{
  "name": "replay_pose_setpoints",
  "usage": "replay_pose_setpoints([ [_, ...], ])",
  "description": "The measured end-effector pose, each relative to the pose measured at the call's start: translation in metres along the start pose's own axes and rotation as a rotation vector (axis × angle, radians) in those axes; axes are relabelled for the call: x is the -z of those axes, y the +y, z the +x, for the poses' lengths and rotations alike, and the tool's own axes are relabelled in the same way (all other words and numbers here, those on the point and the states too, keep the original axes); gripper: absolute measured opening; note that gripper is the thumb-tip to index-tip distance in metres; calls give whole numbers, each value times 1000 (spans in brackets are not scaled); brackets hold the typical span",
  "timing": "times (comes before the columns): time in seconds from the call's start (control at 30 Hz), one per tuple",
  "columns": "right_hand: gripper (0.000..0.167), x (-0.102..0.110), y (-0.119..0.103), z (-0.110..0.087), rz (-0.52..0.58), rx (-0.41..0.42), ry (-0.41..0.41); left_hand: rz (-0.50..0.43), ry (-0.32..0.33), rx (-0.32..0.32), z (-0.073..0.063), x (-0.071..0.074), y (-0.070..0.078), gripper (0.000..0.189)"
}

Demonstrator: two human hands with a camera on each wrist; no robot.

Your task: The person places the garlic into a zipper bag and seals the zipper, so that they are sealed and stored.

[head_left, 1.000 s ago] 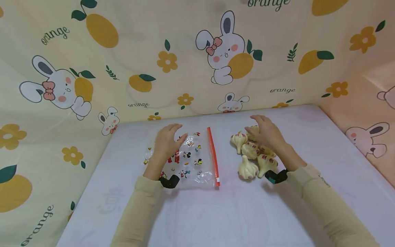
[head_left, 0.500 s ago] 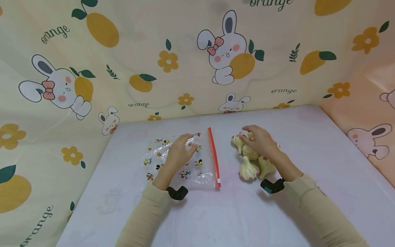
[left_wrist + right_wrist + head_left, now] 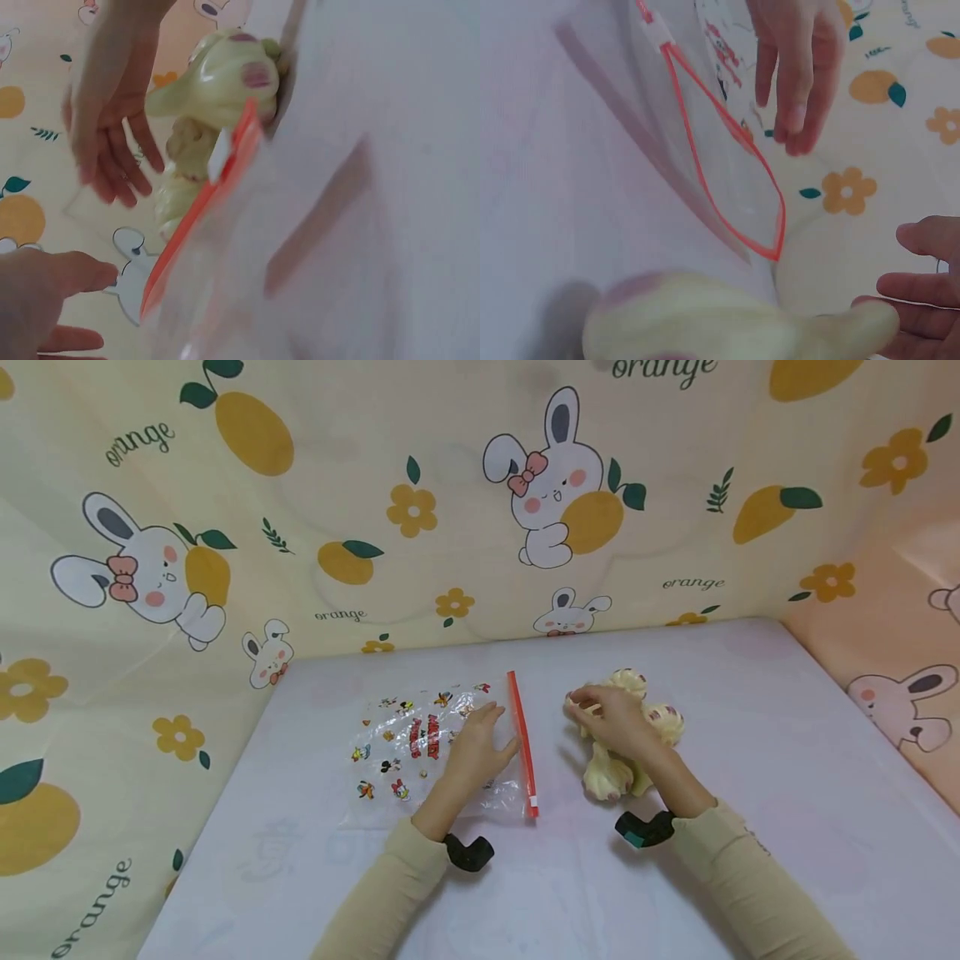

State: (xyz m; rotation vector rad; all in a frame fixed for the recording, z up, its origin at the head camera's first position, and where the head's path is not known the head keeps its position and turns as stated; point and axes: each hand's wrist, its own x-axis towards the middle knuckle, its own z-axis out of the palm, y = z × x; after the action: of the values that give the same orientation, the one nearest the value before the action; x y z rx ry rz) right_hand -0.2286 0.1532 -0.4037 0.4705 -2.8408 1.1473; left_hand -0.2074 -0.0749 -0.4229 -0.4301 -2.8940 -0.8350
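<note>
A clear zip bag (image 3: 408, 768) with cartoon prints lies flat on the table, its red zip edge (image 3: 525, 752) on the right. My left hand (image 3: 476, 756) hovers over the bag's right part, fingers loosely bent and holding nothing. To the right sits a cluster of several garlic bulbs (image 3: 607, 774). Above its left side is my right hand (image 3: 618, 720), which hides some bulbs. In the right wrist view its fingers (image 3: 922, 289) look relaxed, not wrapped round the near bulb (image 3: 705, 319). That view also shows the bag's red-edged mouth (image 3: 780, 217) parted.
The white-covered table (image 3: 315, 877) meets a cloth backdrop (image 3: 450, 460) printed with rabbits and oranges at the back and sides. Each wrist wears a small black camera, such as the left one (image 3: 470, 853).
My left hand has moved right across the bag towards its zip edge. My right hand has come left and nearer over the garlic. Bag and bulbs look unmoved.
</note>
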Motion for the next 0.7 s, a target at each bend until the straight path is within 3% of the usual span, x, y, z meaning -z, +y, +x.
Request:
replay_pose_setpoints([
  [0.2, 35, -8, -3, 1, 43, 32, 7, 36, 19, 11, 2, -11, 10, 62],
  [0.47, 31, -17, -6, 4, 62, 38, 10, 176, -2, 69, 7, -23, 19, 73],
  [0.7, 30, -19, -9, 2, 51, 55, 0, 151, -9, 94, 6, -27, 23, 69],
])
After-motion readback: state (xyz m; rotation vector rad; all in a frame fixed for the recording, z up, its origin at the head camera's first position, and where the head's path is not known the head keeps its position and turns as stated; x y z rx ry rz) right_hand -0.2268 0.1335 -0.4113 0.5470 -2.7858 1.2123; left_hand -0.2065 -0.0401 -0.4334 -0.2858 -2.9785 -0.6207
